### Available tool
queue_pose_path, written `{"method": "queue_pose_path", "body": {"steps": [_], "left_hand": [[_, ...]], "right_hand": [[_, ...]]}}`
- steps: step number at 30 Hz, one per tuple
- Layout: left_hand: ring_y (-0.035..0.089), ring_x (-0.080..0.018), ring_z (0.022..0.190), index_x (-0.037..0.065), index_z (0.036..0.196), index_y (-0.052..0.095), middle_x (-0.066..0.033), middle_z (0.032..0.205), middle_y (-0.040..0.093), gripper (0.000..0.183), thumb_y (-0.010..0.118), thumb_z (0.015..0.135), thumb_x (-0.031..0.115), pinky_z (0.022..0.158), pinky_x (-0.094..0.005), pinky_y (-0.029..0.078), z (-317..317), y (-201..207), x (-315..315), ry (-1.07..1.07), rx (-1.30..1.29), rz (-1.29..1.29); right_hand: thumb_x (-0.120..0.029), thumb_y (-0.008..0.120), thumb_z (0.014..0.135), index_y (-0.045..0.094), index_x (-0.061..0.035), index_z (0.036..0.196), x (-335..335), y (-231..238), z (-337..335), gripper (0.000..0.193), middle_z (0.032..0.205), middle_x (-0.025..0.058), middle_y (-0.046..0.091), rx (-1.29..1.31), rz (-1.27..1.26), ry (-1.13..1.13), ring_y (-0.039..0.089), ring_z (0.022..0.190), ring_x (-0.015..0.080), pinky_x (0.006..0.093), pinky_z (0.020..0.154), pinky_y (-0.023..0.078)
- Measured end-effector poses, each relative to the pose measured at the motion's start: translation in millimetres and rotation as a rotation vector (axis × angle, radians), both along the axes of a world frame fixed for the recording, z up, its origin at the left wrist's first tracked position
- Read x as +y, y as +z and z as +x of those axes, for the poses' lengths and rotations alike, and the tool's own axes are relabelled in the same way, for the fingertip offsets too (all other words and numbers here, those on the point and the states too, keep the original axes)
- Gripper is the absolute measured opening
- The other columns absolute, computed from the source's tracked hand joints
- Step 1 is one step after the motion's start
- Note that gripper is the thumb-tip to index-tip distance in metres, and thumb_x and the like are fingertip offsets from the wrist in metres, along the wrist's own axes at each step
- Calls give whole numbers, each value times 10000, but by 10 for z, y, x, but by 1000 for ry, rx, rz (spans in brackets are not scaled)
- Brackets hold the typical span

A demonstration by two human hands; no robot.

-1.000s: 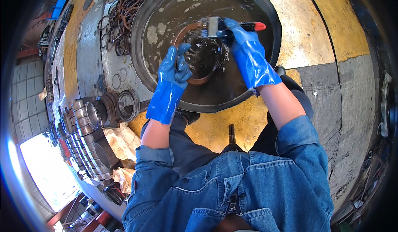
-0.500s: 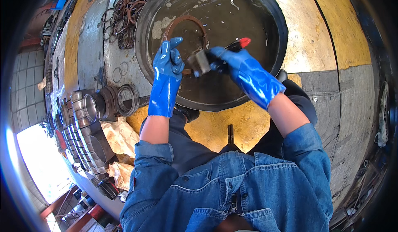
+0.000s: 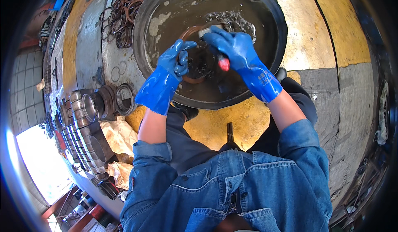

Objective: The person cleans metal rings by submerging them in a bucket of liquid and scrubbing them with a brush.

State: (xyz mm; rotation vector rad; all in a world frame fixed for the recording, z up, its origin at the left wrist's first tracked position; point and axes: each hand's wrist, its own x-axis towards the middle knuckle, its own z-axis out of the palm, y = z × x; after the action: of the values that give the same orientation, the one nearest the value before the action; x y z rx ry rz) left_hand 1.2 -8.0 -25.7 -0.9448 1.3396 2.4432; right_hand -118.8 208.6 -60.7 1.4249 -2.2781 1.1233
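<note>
Both of my hands wear wet blue rubber gloves and are over a wide black tub of murky water. My left hand is closed on the near left side of a brown, rusty-looking metal ring, which is partly in the water. In my right hand, fingers wrapped round it, is what looks like a brush with a black, red-ended handle. Its pale head lies at the ring's far right edge, partly hidden by my fingers. Water splashes up just beyond it.
Many loose brown rings lie heaped left of the tub. Nearer, stacked metal cylinders and thin rings stand beside crumpled brown paper. My legs straddle the tub's near side over a worn yellow floor.
My right hand has swung up and over the ring, the brush's red end now pointing toward me. The ring has dipped lower, and water is splashing. My left hand has shifted slightly right.
</note>
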Motion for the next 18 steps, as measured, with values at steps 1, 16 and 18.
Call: {"method": "queue_pose_path", "body": {"steps": [1,16,18], "left_hand": [[342,-78,373,-42,1330,620,13,601,478,525,513,1096,416,386,-261,269,27,-50,6,23,-19,-13],[377,-57,455,-11,1266,659,18,647,513,344,583,1075,265,415,-227,279,63,2,89,-5,346,-43],[383,-60,456,-11,1272,653,15,651,521,337,605,1060,246,419,-228,291,64,-10,90,32,335,-106]], "right_hand": [[-101,710,897,708,-229,1253,-19,121,50,377,1256,125,725,81,36,39,745,940,350,383,801,618],[-253,716,903,777,-59,1067,109,-107,51,261,904,66,751,-1558,48,-116,693,803,151,320,738,532],[-261,726,908,778,-26,1058,169,56,251,284,888,52,736,-1625,-108,2,651,769,125,285,720,516]]}}
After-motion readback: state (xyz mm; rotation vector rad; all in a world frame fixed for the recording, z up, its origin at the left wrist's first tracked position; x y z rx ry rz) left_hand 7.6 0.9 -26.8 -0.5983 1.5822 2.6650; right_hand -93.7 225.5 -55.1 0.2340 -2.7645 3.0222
